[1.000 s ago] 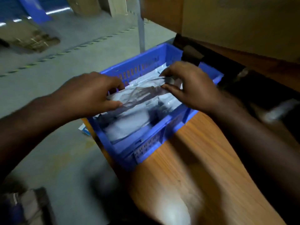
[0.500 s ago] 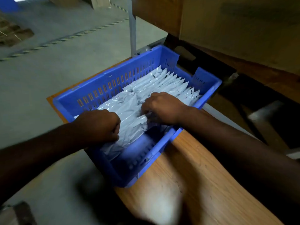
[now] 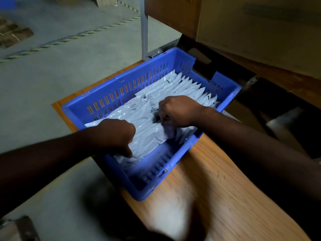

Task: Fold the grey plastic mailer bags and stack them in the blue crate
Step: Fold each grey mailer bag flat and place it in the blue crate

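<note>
Nearest the camera runs the wooden tabletop, its grain lit along the middle and shadowed toward the person. On its far corner sits the blue crate, a slotted plastic bin whose near wall overhangs the table edge slightly on the left side. Both forearms reach into it from below. The left hand is curled into a loose fist at the near left of the crate, its fingers bent downward and pressing on the near edge of a folded grey mailer bag that lies across the top of the pile; whether the fingertips actually pinch the plastic cannot be told, since they are turned under. The right hand is likewise curled, knuckles up, its fingers tucked into the crumpled plastic of the same bag at its far right end, gripping it. Beyond the hands, a row of folded mailer bags stands packed on edge along the far right part of the crate. Farther off lies the grey concrete floor, crossed by a yellow-and-black striped line.
</note>
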